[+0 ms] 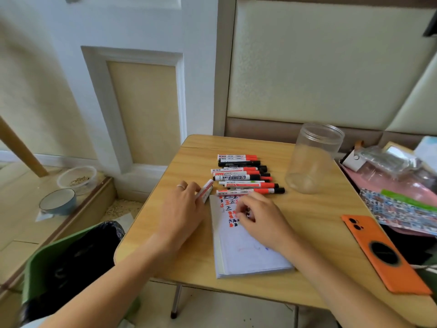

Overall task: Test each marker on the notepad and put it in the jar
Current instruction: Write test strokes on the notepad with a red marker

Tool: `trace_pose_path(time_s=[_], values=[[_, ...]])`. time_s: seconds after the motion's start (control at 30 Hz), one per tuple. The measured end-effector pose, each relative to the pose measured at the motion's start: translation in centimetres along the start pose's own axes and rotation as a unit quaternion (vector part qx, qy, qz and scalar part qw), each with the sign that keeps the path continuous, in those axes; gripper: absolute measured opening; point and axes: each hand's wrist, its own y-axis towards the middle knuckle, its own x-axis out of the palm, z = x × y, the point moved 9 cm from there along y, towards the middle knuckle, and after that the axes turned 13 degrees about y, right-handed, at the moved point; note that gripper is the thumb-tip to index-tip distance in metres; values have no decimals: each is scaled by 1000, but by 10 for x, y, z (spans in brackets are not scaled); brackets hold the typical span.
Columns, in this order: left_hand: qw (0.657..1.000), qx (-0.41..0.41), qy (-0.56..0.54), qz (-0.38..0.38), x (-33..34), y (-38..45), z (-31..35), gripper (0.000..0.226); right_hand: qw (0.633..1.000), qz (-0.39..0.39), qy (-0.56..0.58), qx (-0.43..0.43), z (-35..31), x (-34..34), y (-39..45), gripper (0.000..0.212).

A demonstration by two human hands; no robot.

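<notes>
Red and black markers [246,176], an orange phone [383,254], a clear jar [314,159], a red-and-black scribbled white notepad [246,245], a tan table [189,233].

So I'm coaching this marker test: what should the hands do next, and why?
Probably uncap the marker the left hand holds: the jar looks empty, and the right hand rests on the notepad, apparently holding nothing.

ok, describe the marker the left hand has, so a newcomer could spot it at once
On the wooden table, find the notepad. At its far-left corner the left hand holds a marker. It alone lies angled, apart from the marker row behind the pad.
</notes>
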Motion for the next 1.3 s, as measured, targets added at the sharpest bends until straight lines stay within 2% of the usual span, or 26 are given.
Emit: trace_pose_path(time_s=[0.17, 0.3, 0.5, 0.63, 0.73, 0.93, 1.1, 1.2, 1.3], values=[[1000, 16, -1, 19, 11, -7, 2, 16, 999, 36, -5, -24, -1, 5, -3, 8], [999, 13, -8, 36, 13, -10, 0, 15, 998, 33, -35, -41, -4, 10, -5, 8], [999, -38, 24, 2, 21, 13, -13, 17, 999, 25, -38, -18, -2, 4, 10, 8], [997, -65, 28, -25, 30, 39, -21, 14, 991, 60, -113, -24, -3, -8, 24, 10], [998, -57, 27, -7, 35, 54, -19, 13, 989, 50, -138, -32, 4, -7, 29, 13], [998, -52, -32, 14, 45, 69, -11, 19, 990, 52, -112, -66, 8, -12, 30, 11], [993, -58, -79, 60, 31, 60, -11, 18, 991, 48, -94, -82, 10, -11, 31, 10], [987, 1, -120, 102, 11, 46, 4, 19, 994, 50, -52, -84, 8, -12, 29, 11], [973, 142, -157, 93, -1, 26, 39, 24, 995, 69, 42, -65, 4, -17, 25, 7]])
